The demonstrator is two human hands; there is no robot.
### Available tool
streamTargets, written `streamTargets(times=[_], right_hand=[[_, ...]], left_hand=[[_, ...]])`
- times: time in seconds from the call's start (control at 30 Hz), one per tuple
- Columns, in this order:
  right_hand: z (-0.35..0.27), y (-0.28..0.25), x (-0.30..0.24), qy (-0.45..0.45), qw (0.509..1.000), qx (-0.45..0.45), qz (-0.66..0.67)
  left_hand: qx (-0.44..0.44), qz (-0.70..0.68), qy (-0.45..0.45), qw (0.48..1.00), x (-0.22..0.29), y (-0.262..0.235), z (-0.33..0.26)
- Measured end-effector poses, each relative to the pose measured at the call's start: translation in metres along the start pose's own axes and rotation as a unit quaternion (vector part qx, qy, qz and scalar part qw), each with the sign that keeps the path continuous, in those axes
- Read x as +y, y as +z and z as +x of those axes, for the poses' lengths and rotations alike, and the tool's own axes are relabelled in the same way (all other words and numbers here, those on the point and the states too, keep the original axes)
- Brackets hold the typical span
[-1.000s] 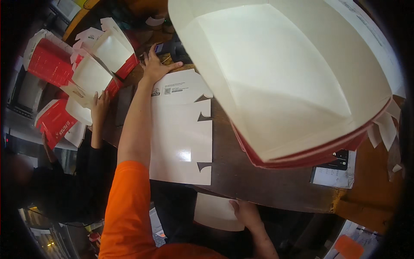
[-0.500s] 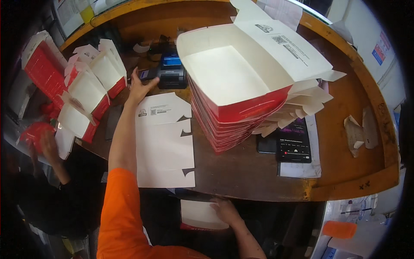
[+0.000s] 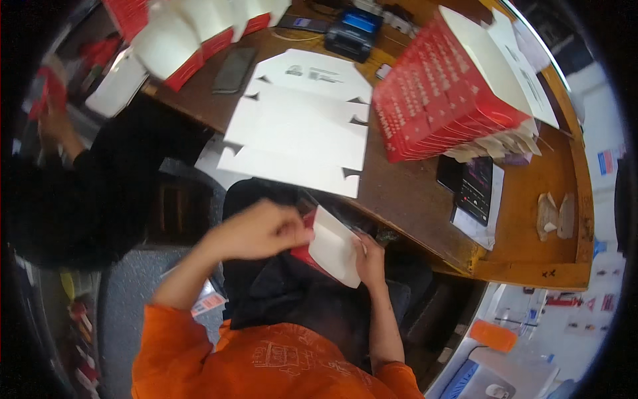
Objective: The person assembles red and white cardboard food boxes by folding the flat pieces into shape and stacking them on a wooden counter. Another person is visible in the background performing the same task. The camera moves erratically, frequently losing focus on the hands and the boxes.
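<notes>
Over my lap is a small food carton [image 3: 335, 247], white inside and red outside, tilted with its opening up. My right hand [image 3: 371, 261] grips its right rim, thumb over the edge and fingers outside. Slightly blurred, my left hand [image 3: 262, 229] has its fingers curled in at the carton's red left side; what they hold, if anything, is hidden. Ahead on the table lies a flat white carton blank [image 3: 302, 120] with notched edges. To its right leans a tall nested stack of red cartons [image 3: 438, 93] with white flaps raised.
Folded cartons [image 3: 169, 50] stand at the far left. Behind the blank sits a small card terminal [image 3: 352, 34]. A dark flat case [image 3: 234, 70] lies left of the blank. One phone [image 3: 476, 189] rests on papers at the right. At left, a co-worker's hand [image 3: 58, 126] holds something red.
My left hand has come back from the far table beside the terminal to the carton at my lap. The carton has risen and turned in my right hand. The whole view has shifted.
</notes>
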State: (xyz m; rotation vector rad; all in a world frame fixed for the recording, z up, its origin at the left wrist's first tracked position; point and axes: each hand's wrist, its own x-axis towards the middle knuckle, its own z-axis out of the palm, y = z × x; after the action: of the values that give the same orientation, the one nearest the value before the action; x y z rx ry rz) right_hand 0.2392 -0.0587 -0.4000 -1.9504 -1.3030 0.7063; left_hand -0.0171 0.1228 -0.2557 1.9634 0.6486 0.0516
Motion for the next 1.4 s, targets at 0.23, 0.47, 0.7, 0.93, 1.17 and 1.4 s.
streamTargets(times=[0.23, 0.47, 0.7, 0.93, 1.17, 1.4], right_hand=[[-0.09, 0.032, -0.054, -0.114, 0.989, -0.02, -0.09], [-0.12, 0.02, -0.082, -0.006, 0.988, 0.049, 0.146], [-0.119, -0.008, -0.118, -0.02, 0.981, 0.085, 0.176], [-0.115, -0.03, -0.13, -0.184, 0.949, 0.2, 0.161], [-0.081, -0.057, -0.179, -0.193, 0.882, 0.355, 0.244], [-0.087, -0.086, -0.138, -0.157, 0.966, 0.126, 0.164]], left_hand=[[0.246, -0.204, -0.052, 0.946, -0.072, 0.149, -0.065], [0.271, -0.205, 0.01, 0.941, -0.074, 0.145, -0.048], [0.133, -0.272, 0.112, 0.946, -0.059, 0.118, -0.054], [0.273, -0.442, 0.186, 0.834, 0.002, 0.117, -0.063], [0.382, -0.356, 0.253, 0.814, 0.04, 0.085, -0.048], [0.393, -0.385, 0.243, 0.799, 0.053, 0.048, -0.029]])
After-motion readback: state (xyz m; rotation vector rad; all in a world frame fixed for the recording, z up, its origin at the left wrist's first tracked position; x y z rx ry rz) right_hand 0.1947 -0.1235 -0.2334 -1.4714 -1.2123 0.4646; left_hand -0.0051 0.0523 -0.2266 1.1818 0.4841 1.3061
